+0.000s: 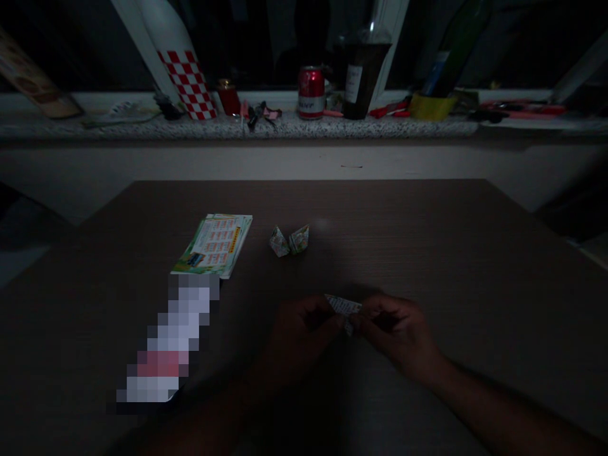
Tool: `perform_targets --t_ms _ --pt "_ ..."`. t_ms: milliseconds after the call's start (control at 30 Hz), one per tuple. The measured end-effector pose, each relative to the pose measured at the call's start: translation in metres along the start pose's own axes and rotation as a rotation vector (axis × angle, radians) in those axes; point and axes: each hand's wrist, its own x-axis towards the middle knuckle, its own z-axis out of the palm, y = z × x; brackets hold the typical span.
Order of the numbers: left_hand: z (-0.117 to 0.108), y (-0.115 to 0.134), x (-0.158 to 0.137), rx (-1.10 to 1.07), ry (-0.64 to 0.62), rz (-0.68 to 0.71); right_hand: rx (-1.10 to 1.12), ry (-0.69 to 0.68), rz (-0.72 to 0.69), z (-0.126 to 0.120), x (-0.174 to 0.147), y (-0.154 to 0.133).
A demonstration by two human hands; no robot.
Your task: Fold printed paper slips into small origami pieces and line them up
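- Dim light leaves the window sill (280, 130), well beyond both grips, in half-shadow: speckled stone bearing a red can (311, 88), a checked bottle (190, 79) and a dark bottle (363, 79).
- Nearer, and under both grips, lies the brown desk (441, 253), finely streaked like wood grain.
- Left grip (297, 326) is pinched, thumb and fingers closed on the left part of a small paper (342, 305).
- Right grip (399, 326) is pinched likewise on its right part, so the paper sits between the two grips; whether it touches the desk I cannot tell.
- Step in hand, as I judge it: shaping a fold, the thumbs meeting low on the paper.
- Next move probably calls for edges kept aligned and even thumb pressure, so no layer slips.
- Paper: printed, thin-looking, straight along the top, sharp at its upper left, a small tip showing below the thumbs.
- Just beyond the grips, a left piece (278, 241) and a right piece (299, 239), both printed, faceted and pointed; they may touch at the base.
- Left of the left grip and farther off, flat cards (218, 244) in a stack, green-edged, with printed grids.
- Nearer, also left of it, a long slab (175, 335), pixelated over.
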Motion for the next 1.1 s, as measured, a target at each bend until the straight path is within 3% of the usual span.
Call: perform_targets --t_ms 233,400,633,867,1000,1100 --pt "0.001 0.001 -0.001 0.072 0.082 -0.005 0.022 -0.059 0.067 0.002 0.001 -0.003" --pt "0.0 0.001 0.001 0.018 0.049 -0.03 -0.002 -0.053 0.053 0.002 0.001 -0.002" --pt "0.002 0.01 0.001 0.0 0.11 -0.008 0.003 -0.069 0.011 0.003 0.001 -0.002" --pt "0.004 0.003 0.002 -0.125 0.129 0.003 0.07 -0.113 0.027 0.003 -0.001 -0.001" --pt "0.002 -0.002 0.005 -0.291 0.16 0.025 0.144 -0.076 -0.097 0.004 -0.001 0.0" --pt "0.0 -0.007 0.007 -0.397 0.124 0.011 -0.05 -0.016 -0.277 0.001 0.0 0.0"
